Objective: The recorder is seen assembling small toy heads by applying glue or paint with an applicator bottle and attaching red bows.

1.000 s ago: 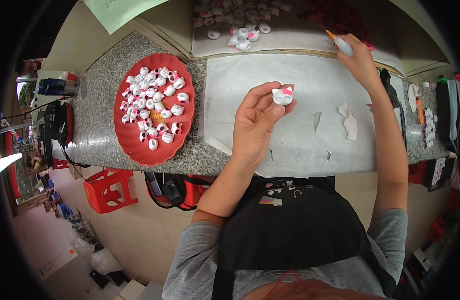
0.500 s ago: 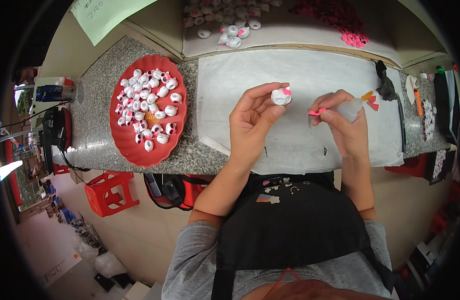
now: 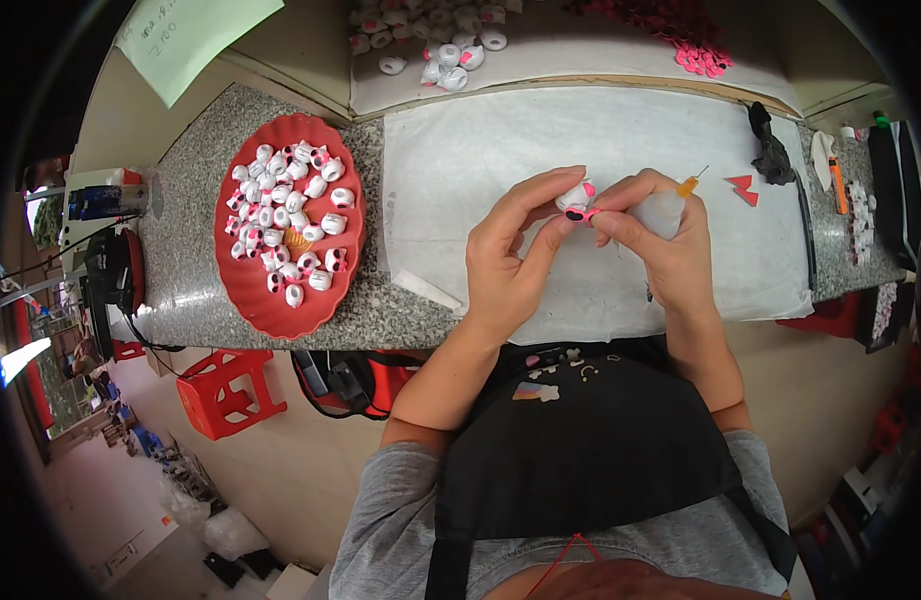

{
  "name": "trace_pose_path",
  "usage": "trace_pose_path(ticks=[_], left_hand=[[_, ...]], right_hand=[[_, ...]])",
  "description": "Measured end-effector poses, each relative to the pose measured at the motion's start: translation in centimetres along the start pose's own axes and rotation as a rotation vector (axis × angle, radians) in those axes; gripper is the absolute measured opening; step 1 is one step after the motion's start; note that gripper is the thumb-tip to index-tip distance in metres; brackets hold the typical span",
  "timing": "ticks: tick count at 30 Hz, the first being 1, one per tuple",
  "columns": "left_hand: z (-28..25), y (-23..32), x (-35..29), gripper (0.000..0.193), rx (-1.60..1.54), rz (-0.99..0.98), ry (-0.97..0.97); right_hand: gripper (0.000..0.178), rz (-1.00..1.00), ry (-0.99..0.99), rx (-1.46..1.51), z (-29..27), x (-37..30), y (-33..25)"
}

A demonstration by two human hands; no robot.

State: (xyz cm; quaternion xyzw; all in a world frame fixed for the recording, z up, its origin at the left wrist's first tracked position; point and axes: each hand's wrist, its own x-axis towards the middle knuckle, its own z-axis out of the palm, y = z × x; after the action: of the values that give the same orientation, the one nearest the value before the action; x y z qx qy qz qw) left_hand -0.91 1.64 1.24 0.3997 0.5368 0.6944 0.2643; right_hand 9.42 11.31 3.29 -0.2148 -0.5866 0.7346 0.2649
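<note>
A small white cat-head bead with a pink bow is pinched between the thumb and fingers of my left hand. Pink toy sunglasses with dark lenses lie against its front, held by the thumb and forefinger of my right hand. Tucked in that same hand is a translucent squeeze bottle, its orange needle tip pointing up and away. My two hands nearly meet above the white paper sheet. Whether the sunglasses are stuck on or only touching, I cannot tell.
On the left stands a red scalloped tray with many cat heads, some wearing pink glasses. More white heads and pink pieces lie on the shelf behind. Red scraps, a crumpled black item and an orange-handled tool are at right.
My right hand has moved left with the sunglasses, bringing them from apart to against the cat head. The bead has tilted slightly in my left hand.
</note>
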Motion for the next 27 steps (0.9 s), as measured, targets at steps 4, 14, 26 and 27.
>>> trace_pose_path(ticks=[4, 14, 26, 27], left_hand=[[-0.1, 0.1, 0.0, 0.027, 0.004, -0.003, -0.008], [-0.5, 0.0, 0.0, 0.024, -0.344, -0.075, 0.009], [-0.4, 0.6, -0.1, 0.026, -0.314, -0.120, -0.074], [-0.3, 0.6, -0.1, 0.026, -0.315, -0.122, -0.074]], right_hand=[[0.008, -0.026, 0.045, -0.016, 0.0, -0.1, 0.3], [0.022, -0.092, 0.051, -0.107, 0.1, -0.2, 0.7], [0.027, -0.024, -0.069, 0.111, 0.4, -0.2, 0.4], [0.027, -0.030, -0.069, 0.121, 0.2, -0.3, 0.4]])
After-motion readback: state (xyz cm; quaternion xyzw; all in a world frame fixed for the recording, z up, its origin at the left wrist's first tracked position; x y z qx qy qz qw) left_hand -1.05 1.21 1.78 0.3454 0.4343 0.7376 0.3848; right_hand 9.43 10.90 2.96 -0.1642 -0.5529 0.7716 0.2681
